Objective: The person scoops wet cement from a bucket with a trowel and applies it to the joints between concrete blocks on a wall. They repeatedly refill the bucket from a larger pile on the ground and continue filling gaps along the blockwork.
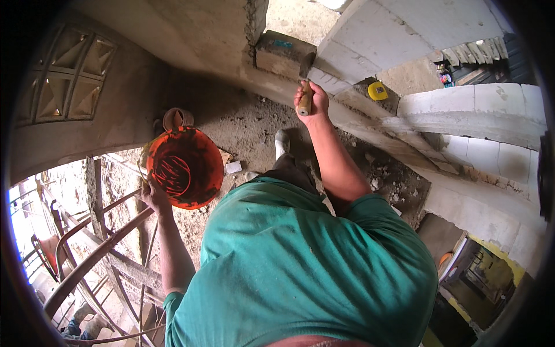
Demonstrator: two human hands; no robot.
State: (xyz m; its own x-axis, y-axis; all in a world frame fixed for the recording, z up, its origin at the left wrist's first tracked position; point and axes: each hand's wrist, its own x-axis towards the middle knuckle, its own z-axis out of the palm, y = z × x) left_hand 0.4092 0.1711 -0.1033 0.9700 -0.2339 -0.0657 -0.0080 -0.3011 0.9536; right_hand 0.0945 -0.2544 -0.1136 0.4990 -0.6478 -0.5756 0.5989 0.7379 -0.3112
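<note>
My right hand is wrapped round the wooden handle of a trowel, reaching over the low wall. Its greyish blade points away from me and is mostly hidden beside a grey block with a blue mark. My left hand is closed at the edge of an orange bucket and holds it at my left side. Whether the fingers grip the rim or the wire handle, I cannot tell. Dark smears coat the inside of the bucket, with reddish streaks on its bottom.
A yellow tape measure lies on the wall ledge right of my right hand. White block walls rise at the right. Metal rails and timber scaffolding stand at the lower left. Rubble and a small white piece lie about my feet.
</note>
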